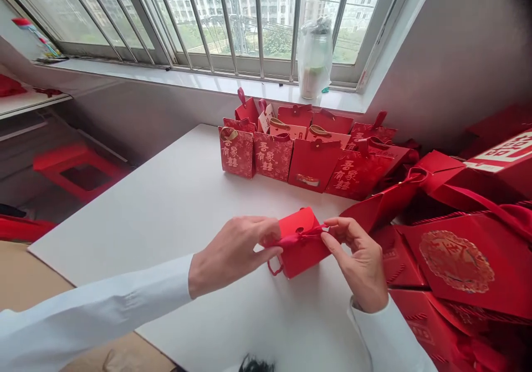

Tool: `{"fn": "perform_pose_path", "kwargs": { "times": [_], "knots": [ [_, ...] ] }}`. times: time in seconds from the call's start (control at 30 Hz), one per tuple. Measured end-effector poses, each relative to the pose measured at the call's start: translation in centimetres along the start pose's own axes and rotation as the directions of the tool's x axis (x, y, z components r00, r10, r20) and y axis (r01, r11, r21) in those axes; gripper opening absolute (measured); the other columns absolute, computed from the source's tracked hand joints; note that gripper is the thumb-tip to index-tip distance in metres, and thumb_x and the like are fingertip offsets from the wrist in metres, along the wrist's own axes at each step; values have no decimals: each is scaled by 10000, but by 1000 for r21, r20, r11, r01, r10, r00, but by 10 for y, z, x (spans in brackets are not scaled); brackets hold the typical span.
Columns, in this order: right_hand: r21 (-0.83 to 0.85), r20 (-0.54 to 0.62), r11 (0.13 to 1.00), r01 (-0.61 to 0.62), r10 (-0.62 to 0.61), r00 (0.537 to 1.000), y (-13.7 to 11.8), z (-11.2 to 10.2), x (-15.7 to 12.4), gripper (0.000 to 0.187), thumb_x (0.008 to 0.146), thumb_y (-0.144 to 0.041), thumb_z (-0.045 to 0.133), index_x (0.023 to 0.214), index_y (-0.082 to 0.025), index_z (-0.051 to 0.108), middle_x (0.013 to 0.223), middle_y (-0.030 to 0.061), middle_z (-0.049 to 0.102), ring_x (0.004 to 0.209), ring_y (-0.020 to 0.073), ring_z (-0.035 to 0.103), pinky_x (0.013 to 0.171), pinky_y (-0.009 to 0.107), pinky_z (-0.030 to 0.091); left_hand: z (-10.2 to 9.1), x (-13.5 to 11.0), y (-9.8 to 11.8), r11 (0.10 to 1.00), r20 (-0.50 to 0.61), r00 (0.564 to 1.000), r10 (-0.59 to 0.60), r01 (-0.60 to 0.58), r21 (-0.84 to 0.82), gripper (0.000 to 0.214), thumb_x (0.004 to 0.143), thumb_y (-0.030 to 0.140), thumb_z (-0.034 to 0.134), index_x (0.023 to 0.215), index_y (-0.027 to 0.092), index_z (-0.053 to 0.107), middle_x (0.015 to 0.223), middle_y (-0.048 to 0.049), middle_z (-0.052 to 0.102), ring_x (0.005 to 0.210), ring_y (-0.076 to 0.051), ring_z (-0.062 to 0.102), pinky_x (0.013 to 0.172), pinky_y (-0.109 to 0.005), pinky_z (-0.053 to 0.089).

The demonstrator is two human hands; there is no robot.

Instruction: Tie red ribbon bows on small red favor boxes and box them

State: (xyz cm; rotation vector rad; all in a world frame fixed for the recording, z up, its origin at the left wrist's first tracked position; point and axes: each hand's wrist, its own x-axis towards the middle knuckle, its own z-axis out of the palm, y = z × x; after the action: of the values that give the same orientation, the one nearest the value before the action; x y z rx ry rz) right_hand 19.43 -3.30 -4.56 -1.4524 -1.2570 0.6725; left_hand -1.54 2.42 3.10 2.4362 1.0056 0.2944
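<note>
A small red gift box rests on the white table in front of me, its flap folded over the top. Across its front runs a red ribbon, knotted near the middle below a small dark hole. My left hand pinches the ribbon at the box's left side, thumb against fingers. On the right, my right hand holds the ribbon's other end between thumb and fingertips. A thin red loop hangs at the box's lower left corner.
Several red gift bags with gold lettering stand in rows at the table's back. Larger red boxes are piled along the right. A bagged plastic jar stands on the windowsill. A red stool is left of the white table.
</note>
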Motion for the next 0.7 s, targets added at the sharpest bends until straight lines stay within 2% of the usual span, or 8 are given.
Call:
{"fn": "perform_pose_path", "kwargs": {
  "times": [0.07,0.17,0.23,0.3,0.37,0.47,0.6,0.7],
  "knots": [
    [-14,23,1000,-5,6,1000,-4,-5,-5,135,826,-313,603,915,-213,617,710,-18,574,666,135,540,653,258,457,2,1,-2,1000,-54,998,24,-23,22,116,865,178,537,749,170,551,748,14,611,630,-97,501,591,-200,358],
    [-52,101,999,-5,10,995,-12,-14,-13,136,835,-303,589,944,-224,605,672,-31,554,624,126,523,621,245,447,3,2,-3,990,-149,981,123,-111,84,133,881,183,521,761,175,578,751,-5,621,674,-121,504,641,-222,380],
    [-69,161,998,8,3,987,-16,-20,-17,182,846,-319,581,1005,-230,590,653,-36,554,594,126,525,592,242,446,4,0,0,977,-176,965,192,-171,127,159,895,185,501,761,177,587,730,-14,619,694,-136,499,669,-239,387],
    [-92,153,996,22,-8,988,-18,-24,-18,239,852,-357,585,1053,-229,576,666,-29,570,605,136,546,601,254,457,5,-2,4,971,-176,960,217,-194,142,158,896,180,503,769,179,595,715,-15,619,698,-141,497,689,-248,392],
    [-148,53,988,46,-38,998,-18,-27,-16,288,840,-401,604,1068,-228,572,753,-3,601,682,158,571,656,282,470,5,-4,8,979,-171,967,190,-173,109,134,886,192,528,775,182,602,711,-7,626,688,-135,503,687,-245,392],
    [-255,-46,956,145,-162,986,-19,-25,-14,285,834,-400,618,1061,-232,580,961,41,607,851,200,571,753,335,470,4,-4,11,996,-146,988,46,-56,-68,145,881,245,548,767,175,604,702,10,633,648,-112,520,642,-221,390],
    [-348,22,854,386,-404,914,-28,-7,-15,201,864,-298,592,1055,-237,596,1025,55,579,960,231,531,818,377,450,1,2,8,921,-8,991,-136,123,-370,244,918,325,471,785,160,592,686,8,632,622,-103,553,579,-204,393],
    [-388,64,819,422,-432,899,-35,10,-13,225,867,-282,588,1088,-238,601,1015,65,574,943,241,511,786,383,466,2,5,6,884,26,989,-147,144,-445,287,926,359,442,783,154,585,674,5,623,621,-105,553,579,-210,393]
  ]
}}
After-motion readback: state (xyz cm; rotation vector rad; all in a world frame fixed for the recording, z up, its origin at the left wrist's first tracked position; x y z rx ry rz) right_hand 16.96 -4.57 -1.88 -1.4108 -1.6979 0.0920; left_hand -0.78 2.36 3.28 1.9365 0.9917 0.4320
